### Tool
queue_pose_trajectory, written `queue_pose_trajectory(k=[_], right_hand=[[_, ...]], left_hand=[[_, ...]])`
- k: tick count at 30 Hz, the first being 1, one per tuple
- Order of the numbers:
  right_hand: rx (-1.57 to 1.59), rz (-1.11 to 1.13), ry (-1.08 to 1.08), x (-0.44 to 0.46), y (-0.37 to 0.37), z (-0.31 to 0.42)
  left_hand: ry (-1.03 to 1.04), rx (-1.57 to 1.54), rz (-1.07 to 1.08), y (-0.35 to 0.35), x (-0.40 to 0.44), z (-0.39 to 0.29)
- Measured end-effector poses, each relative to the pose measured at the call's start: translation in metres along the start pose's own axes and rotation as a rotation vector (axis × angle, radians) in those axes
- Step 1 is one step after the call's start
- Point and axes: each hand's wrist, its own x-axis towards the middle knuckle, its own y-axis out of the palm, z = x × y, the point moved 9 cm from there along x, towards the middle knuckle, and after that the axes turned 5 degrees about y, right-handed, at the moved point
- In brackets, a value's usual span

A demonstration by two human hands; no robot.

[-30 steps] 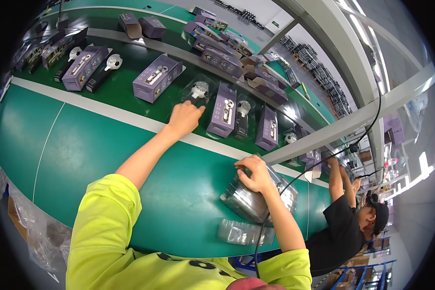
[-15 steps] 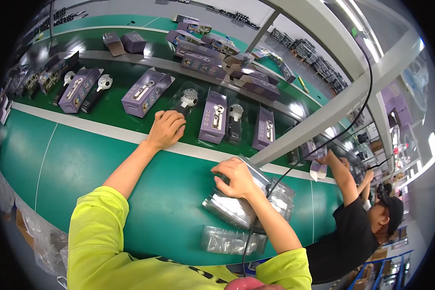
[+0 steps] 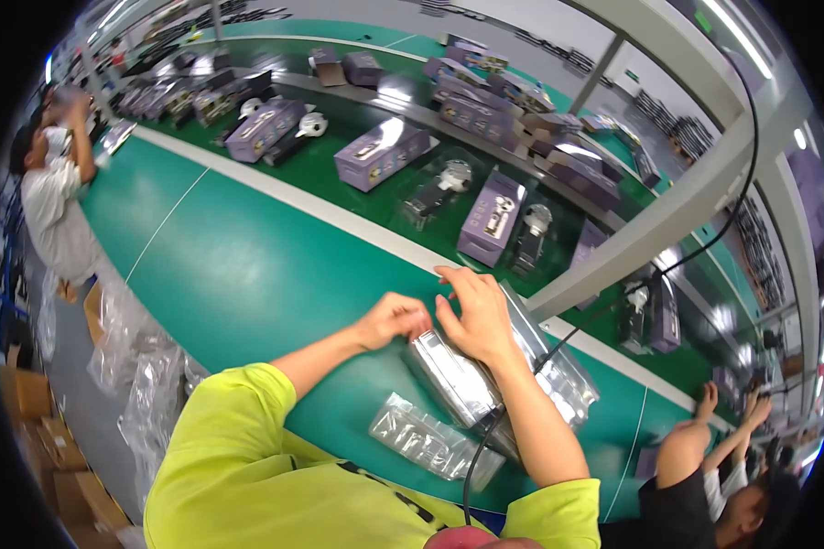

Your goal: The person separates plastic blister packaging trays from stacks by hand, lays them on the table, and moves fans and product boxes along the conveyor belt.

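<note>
My left hand (image 3: 394, 320) has its fingers curled together at the near-left corner of a stack of clear plastic trays (image 3: 453, 371); its fingertips are slightly blurred, so whether they grip a tray I cannot tell. Close beside it, my right hand (image 3: 474, 316) is over the stack's upper end, thumb and fingers apart. A separate clear tray (image 3: 435, 439) lies on the green table nearer my body. Beyond the hands, on the green belt, a black device with a white ball-shaped head (image 3: 444, 188) sits in a clear tray next to a purple box (image 3: 492, 218).
More purple boxes (image 3: 382, 154) and ball-headed devices line the belt. A slanted grey post (image 3: 632, 242) and a hanging black cable (image 3: 705, 245) stand close on my right. Co-workers are at the far left (image 3: 59, 197) and lower right (image 3: 705, 467). Plastic bags (image 3: 146, 366) hang at left.
My left hand has left the device in its clear tray on the belt and come back to the plastic tray stack beside my right hand. The view has turned, and the belt's boxes appear farther right.
</note>
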Motion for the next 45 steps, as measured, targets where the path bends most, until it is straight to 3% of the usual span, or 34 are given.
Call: queue_pose_trajectory(k=[2,4,10,15,19,22,24,25,26,29,31,34,35,39,40,44,45], right_hand=[[0.051,0.024,0.01,0.002,0.003,0.001],[0.102,0.033,0.032,0.0,0.005,0.002],[0.184,-0.008,0.014,0.009,0.004,0.007],[0.171,-0.008,0.146,0.008,0.015,-0.004],[-0.035,0.068,-0.055,0.018,0.037,0.03],[-0.096,0.099,-0.078,0.027,0.051,0.041],[-0.128,0.141,-0.131,0.032,0.063,0.05],[-0.123,0.148,-0.143,0.035,0.067,0.051],[-0.14,0.156,-0.124,0.038,0.071,0.05],[-0.188,0.183,-0.063,0.041,0.08,0.045],[-0.169,0.201,-0.058,0.044,0.085,0.047],[-0.137,0.264,-0.012,0.047,0.094,0.048],[-0.14,0.261,-0.007,0.049,0.094,0.048],[-0.092,0.239,0.01,0.053,0.097,0.052],[-0.092,0.244,0.019,0.053,0.099,0.053],[-0.081,0.147,-0.053,0.065,0.097,0.065],[-0.082,0.142,-0.067,0.069,0.097,0.065]], left_hand=[[0.043,0.004,0.005,0.005,-0.004,0.002],[-0.051,0.031,0.224,0.02,-0.011,0.008],[-0.201,-0.063,0.241,0.003,-0.017,0.001],[-0.221,-0.052,0.233,-0.013,-0.027,0.009],[-0.274,-0.034,0.068,-0.047,-0.043,0.004],[-0.264,-0.089,0.036,-0.079,-0.052,-0.011],[-0.219,-0.066,-0.139,-0.125,-0.051,-0.03],[-0.067,-0.149,-0.147,-0.153,-0.048,-0.049],[0.042,0.004,-0.122,-0.186,-0.044,-0.069],[0.461,1.009,-0.168,-0.225,-0.02,-0.181],[0.475,1.597,-0.299,-0.254,0.003,-0.213],[0.214,1.737,-0.32,-0.316,0.061,-0.21],[0.22,1.735,-0.315,-0.326,0.069,-0.206],[-0.437,1.684,-0.216,-0.39,0.088,-0.136],[-0.441,1.678,-0.207,-0.397,0.087,-0.124],[0.223,1.752,-0.154,-0.383,0.078,-0.142],[0.549,1.874,-0.263,-0.348,0.068,-0.156]])
